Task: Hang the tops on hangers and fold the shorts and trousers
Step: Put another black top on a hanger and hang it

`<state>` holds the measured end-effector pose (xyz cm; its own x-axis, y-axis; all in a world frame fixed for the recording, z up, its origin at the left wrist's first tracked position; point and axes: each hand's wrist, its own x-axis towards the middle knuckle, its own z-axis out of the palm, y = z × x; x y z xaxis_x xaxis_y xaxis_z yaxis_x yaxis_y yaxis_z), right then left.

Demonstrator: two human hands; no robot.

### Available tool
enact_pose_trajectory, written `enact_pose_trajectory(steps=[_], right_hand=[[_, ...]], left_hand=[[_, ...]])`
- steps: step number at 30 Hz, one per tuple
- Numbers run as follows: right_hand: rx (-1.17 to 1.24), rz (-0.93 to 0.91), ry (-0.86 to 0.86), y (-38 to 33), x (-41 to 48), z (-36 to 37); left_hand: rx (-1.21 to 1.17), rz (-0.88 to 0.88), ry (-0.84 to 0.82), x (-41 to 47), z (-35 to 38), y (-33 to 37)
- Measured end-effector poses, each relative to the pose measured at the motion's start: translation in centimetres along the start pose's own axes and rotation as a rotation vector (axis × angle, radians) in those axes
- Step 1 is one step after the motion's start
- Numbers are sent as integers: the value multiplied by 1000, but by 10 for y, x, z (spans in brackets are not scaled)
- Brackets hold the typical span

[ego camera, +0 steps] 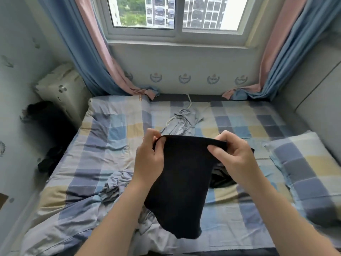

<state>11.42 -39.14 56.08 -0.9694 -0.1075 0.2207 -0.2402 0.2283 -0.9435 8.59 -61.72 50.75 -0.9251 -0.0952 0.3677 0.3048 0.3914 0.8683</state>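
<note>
Head view: a black garment (177, 183) hangs above the checked bed (239, 122), held up by its top edge. The left hand (147, 159) and right hand (234, 159) each pinch that edge, fingers (214, 151) curled. Grey clothes (180, 122) lie unfolded behind; no hanger shows, so little looks done.

A checked pillow (304, 169) lies rightward on the bed (114, 130) below the window (140, 12).

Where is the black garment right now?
Head view, centre: the black garment hangs above the checked bed, its top edge pinched by the left hand and right hand, with a grey garment lying beyond it.
</note>
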Motion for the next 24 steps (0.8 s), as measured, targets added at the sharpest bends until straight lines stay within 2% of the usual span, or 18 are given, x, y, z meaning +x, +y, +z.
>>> enact_pose_trajectory(steps=[5,11,15,19,21,24], right_hand=[[20,41,56,-10,-27,-42],[-173,116,-122,1,-38,-95],[-238,358,-141,62,-60,-114],[-339,608,-109,127,-92,-138],[-297,630,-87,138,-103,-146],[-268,551,-6,132,-105,-158]], left_hand=[[-72,127,-122,10,30,60],[-138,231,-227,15,73,113],[-200,271,-236,19,90,130],[-222,251,-203,26,99,131],[-228,221,-193,30,106,127],[-237,143,-186,32,120,112]])
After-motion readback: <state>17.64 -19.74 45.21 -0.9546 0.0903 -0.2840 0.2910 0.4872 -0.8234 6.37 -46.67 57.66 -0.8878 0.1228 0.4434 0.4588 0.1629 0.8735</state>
